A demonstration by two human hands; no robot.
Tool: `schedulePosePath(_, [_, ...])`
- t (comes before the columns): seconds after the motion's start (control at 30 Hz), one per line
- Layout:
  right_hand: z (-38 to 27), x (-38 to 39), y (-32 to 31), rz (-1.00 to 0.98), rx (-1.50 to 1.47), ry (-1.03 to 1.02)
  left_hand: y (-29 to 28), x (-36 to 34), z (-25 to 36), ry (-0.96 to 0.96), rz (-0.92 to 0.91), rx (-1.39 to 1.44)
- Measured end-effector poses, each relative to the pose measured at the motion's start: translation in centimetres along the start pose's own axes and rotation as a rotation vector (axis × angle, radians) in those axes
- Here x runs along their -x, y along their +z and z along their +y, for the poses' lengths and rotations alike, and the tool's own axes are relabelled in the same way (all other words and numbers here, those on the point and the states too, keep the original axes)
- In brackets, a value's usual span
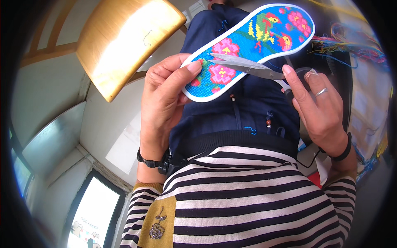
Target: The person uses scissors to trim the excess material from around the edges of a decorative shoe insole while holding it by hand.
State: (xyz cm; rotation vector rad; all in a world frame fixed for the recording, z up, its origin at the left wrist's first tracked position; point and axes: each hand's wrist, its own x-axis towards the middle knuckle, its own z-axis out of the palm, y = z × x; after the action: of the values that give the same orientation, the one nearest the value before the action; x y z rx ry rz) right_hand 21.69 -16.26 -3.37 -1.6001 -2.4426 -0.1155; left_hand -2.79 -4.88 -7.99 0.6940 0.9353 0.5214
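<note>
An embroidered insole point(246, 31) with a blue ground, pink flowers, colourful birds and a white edge is held up over my lap. My left hand point(167, 82) pinches its narrower end, thumb on the stitched face and fingers behind. In my right hand point(320, 105) is a pair of scissors point(252, 68), its dark handles around the fingers. The blades lie across the insole's face, slightly parted, their tips near the left thumb and a pink flower.
A wooden chair point(128, 39) stands at the left, a loose thread on its seat. Tangled coloured threads point(355, 43) hang at the right. Dark blue trousers point(244, 111) cover my lap, with a bit of blue thread point(250, 129) near the waistband.
</note>
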Motion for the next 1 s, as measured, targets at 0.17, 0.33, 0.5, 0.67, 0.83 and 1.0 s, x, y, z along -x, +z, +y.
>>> schedulePosePath(0.17, [0.0, 0.1, 0.1, 0.002, 0.012, -0.006, 0.1, 0.2, 0.2, 0.024, -0.005, -0.003])
schedulePosePath(0.33, [-0.2, 0.0, 0.3, -0.023, -0.383, 0.177, 1.0, 0.1, 0.5, 0.012, -0.024, 0.120])
schedulePosePath(0.5, [-0.7, -0.3, 0.9, 0.069, -0.725, 0.440, 0.8, 0.1, 0.6, 0.015, -0.043, 0.134])
schedulePosePath(0.67, [0.0, 0.2, -0.1, 0.051, -0.497, 0.379, 1.0, 0.1, 0.6, 0.072, 0.012, 0.096])
schedulePosePath(0.83, [0.1, 0.5, -1.0, 0.014, -0.239, 0.170, 1.2, 0.1, 0.6, 0.137, 0.049, 0.013])
schedulePosePath(1.0, [0.4, 0.5, -1.3, 0.028, -0.127, 0.108, 1.7, 0.1, 0.8, 0.143, 0.038, -0.024])
